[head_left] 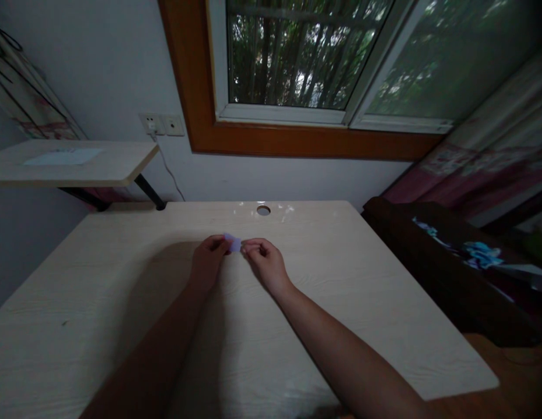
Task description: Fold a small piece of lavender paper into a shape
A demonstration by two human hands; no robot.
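Note:
A small light-purple piece of paper (233, 243) is held up over the desk, between my two hands. My left hand (208, 260) pinches its left side between thumb and fingers, covering that edge. At its right edge, the closed thumb and fingertips of my right hand (267, 262) meet the paper. The dim light and small size hide how much of that edge lies between the right fingertips, and whether the paper is folded.
Both arms reach over a pale wood-grain desk (367, 326). A cable hole (264, 210) is near its back edge. At the left stands a raised shelf (135, 160) with a white sheet (63, 156) on it. Dark brown furniture (428, 262) adjoins the desk's right side.

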